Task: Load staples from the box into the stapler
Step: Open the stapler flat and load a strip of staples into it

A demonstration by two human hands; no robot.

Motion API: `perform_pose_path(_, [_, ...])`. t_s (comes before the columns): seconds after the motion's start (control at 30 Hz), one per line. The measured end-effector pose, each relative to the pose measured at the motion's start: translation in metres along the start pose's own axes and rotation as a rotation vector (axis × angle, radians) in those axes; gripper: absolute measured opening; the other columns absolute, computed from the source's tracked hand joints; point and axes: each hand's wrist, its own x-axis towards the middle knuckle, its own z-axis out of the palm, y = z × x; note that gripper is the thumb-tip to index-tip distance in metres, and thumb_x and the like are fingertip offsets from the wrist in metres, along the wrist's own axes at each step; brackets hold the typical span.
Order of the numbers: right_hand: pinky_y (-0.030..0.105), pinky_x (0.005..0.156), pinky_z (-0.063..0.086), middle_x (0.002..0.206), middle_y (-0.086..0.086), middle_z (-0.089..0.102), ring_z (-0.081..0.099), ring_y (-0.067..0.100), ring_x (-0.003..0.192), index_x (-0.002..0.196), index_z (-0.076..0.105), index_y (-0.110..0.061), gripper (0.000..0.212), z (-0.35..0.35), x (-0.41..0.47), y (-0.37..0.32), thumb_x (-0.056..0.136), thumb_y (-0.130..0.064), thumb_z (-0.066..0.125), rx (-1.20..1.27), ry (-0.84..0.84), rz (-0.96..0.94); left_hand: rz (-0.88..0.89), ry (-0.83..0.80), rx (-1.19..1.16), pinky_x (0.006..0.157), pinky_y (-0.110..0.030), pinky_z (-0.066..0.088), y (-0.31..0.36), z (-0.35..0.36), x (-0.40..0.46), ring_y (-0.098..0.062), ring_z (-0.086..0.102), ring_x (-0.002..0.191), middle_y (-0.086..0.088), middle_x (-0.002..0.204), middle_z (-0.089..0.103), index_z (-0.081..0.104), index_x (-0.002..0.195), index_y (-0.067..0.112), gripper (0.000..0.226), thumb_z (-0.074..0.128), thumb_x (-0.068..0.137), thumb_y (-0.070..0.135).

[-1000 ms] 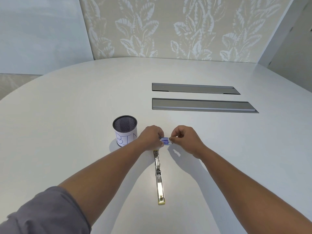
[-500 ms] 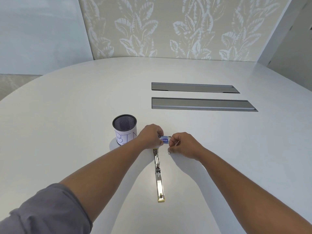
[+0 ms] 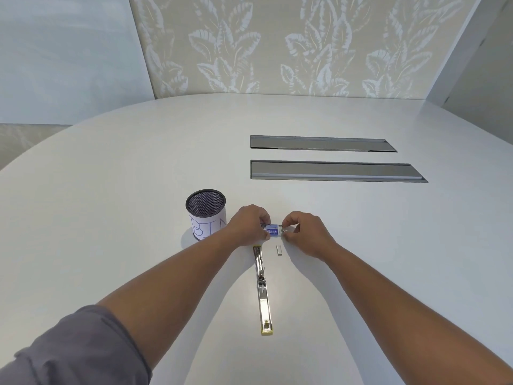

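Note:
A small blue and white staple box (image 3: 272, 230) is held just above the white table (image 3: 111, 218). My left hand (image 3: 249, 225) grips its left end. My right hand (image 3: 306, 233) pinches the inner tray at the box's right end. A short strip of staples (image 3: 279, 250) lies on the table just below the box. The stapler (image 3: 262, 290) lies swung fully open and flat between my forearms, its metal channel facing up and its yellow-green tip nearest me.
A black mesh cup (image 3: 206, 213) with a paper label stands left of my left hand. Two long grey cable hatches (image 3: 333, 171) are set into the table further back. A leaf-patterned wall panel rises behind the table.
A strip of staples now lies on the table below the box, set down by my right hand. My right hand has returned to the box's right end. The left hand stays put.

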Motion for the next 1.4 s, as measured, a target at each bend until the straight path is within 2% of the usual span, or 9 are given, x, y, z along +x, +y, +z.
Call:
perform_pose_path(0.1, [0.008, 0.046, 0.036, 0.059, -0.016, 0.056, 0.052, -0.005, 0.050, 0.085, 0.074, -0.022, 0.011, 0.003, 0.002, -0.003, 0.083, -0.012, 0.071, -0.017, -0.004, -0.025, -0.001, 0.002, -0.003, 0.078, -0.025, 0.047, 0.000, 0.001, 0.000, -0.020, 0.064, 0.098, -0.002, 0.105, 0.071, 0.075, 0.104, 0.012, 0.030, 0.081, 0.074, 0.016])
perform_pose_path(0.33, [0.012, 0.060, 0.042, 0.080, -0.001, 0.074, 0.061, 0.011, 0.068, 0.089, 0.079, -0.017, 0.016, 0.006, 0.003, -0.001, 0.085, -0.008, 0.066, -0.044, -0.020, -0.052, -0.008, 0.000, -0.020, 0.077, -0.024, 0.045, 0.000, 0.001, -0.001, -0.019, 0.063, 0.097, -0.003, 0.106, 0.071, 0.075, 0.104, 0.012, 0.029, 0.080, 0.075, 0.014])
perform_pose_path(0.57, [0.026, 0.060, 0.037, 0.071, 0.000, 0.064, 0.051, 0.018, 0.064, 0.085, 0.078, -0.010, 0.020, 0.016, 0.002, -0.006, 0.084, -0.001, 0.061, -0.057, -0.001, -0.067, -0.016, 0.007, -0.032, 0.078, -0.026, 0.049, 0.001, 0.001, -0.003, -0.018, 0.062, 0.093, -0.002, 0.105, 0.071, 0.075, 0.105, 0.013, 0.030, 0.081, 0.075, 0.014])
perform_pose_path(0.7, [0.030, 0.062, 0.044, 0.078, 0.005, 0.070, 0.059, 0.026, 0.071, 0.090, 0.078, -0.009, 0.017, 0.021, 0.002, -0.009, 0.086, -0.003, 0.062, -0.064, 0.002, -0.064, -0.011, -0.003, -0.020, 0.085, -0.034, 0.055, 0.004, 0.000, -0.004, -0.021, 0.065, 0.097, -0.002, 0.103, 0.072, 0.076, 0.103, 0.013, 0.028, 0.079, 0.075, 0.014])
perform_pose_path(0.87, [0.027, 0.066, 0.048, 0.085, 0.000, 0.072, 0.066, 0.020, 0.079, 0.090, 0.069, -0.018, 0.018, 0.028, -0.004, -0.011, 0.082, -0.003, 0.065, 0.109, 0.067, 0.004, -0.013, -0.007, -0.004, 0.087, -0.038, 0.056, 0.005, -0.001, -0.006, -0.023, 0.066, 0.097, -0.002, 0.101, 0.073, 0.077, 0.102, 0.014, 0.026, 0.077, 0.076, 0.015])
perform_pose_path(0.97, [0.032, 0.072, 0.054, 0.088, -0.004, 0.073, 0.070, 0.015, 0.083, 0.089, 0.064, -0.022, 0.022, 0.028, -0.007, -0.008, 0.081, -0.002, 0.063, 0.206, 0.094, 0.064, -0.036, 0.011, -0.028, 0.084, -0.034, 0.056, 0.004, 0.002, -0.006, -0.021, 0.067, 0.095, -0.001, 0.100, 0.074, 0.077, 0.102, 0.015, 0.026, 0.078, 0.076, 0.015])
perform_pose_path(1.17, [0.037, 0.078, 0.058, 0.112, -0.016, 0.066, 0.072, 0.002, 0.087, 0.093, 0.058, -0.032, 0.031, 0.029, -0.012, 0.000, 0.085, -0.005, 0.070, 0.447, 0.132, 0.098, -0.082, 0.049, -0.087, 0.084, -0.037, 0.057, 0.004, 0.006, -0.007, -0.023, 0.068, 0.094, -0.004, 0.101, 0.074, 0.078, 0.103, 0.015, 0.028, 0.082, 0.075, 0.014])
perform_pose_path(1.3, [0.039, 0.071, 0.058, 0.095, -0.014, 0.071, 0.073, 0.015, 0.083, 0.096, 0.060, -0.030, 0.026, 0.030, -0.011, 0.001, 0.084, -0.010, 0.070, 0.450, 0.159, 0.133, -0.089, 0.083, -0.136, 0.081, -0.038, 0.058, 0.000, 0.008, -0.009, -0.025, 0.069, 0.092, -0.005, 0.096, 0.075, 0.079, 0.101, 0.013, 0.027, 0.083, 0.074, 0.013])
perform_pose_path(1.4, [0.034, 0.068, 0.056, 0.095, -0.007, 0.074, 0.073, 0.010, 0.080, 0.093, 0.062, -0.028, 0.022, 0.031, -0.010, 0.001, 0.083, -0.010, 0.070, 0.441, 0.165, 0.133, -0.084, 0.096, -0.152, 0.082, -0.038, 0.058, 0.000, 0.009, -0.010, -0.026, 0.069, 0.092, -0.006, 0.096, 0.075, 0.079, 0.102, 0.012, 0.028, 0.082, 0.074, 0.012])
